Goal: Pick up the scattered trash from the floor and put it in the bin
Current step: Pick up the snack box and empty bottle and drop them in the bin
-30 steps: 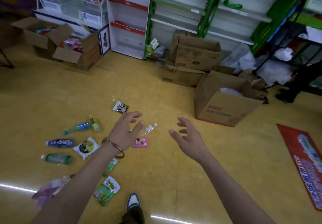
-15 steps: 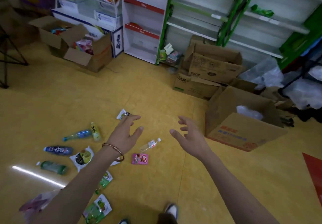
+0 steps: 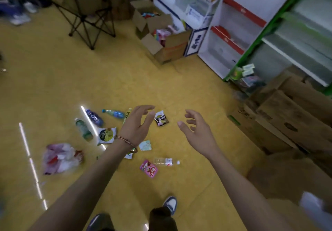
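View swung left since a second ago: floor (image 3: 53, 87) trash (image 3: 106, 134) now straight under arms, chair (image 3: 86, 15) new at far edge. Box (image 3: 280, 175), likely bin, slid to floor's right edge; blurred, cut off, contents unreadable. Bag (image 3: 59, 157) at left of trash, bottles (image 3: 94, 117) beyond it, clear bottle (image 3: 165, 161) and pink packet (image 3: 149, 168) nearest feet. Left hand (image 3: 136, 124), right hand (image 3: 199, 132): both spread, empty as before, over trash; nothing picked yet. Packets (image 3: 145, 145) by left wrist part hidden.

I log: floor (image 3: 53, 87), mustard yellow; sachet (image 3: 148, 171), pink with red print; blue bottle (image 3: 94, 117); green bottle (image 3: 83, 129); clear bottle (image 3: 165, 161), white cap; shelf frame (image 3: 259, 38), bright green; cardboard box (image 3: 280, 123), brown.
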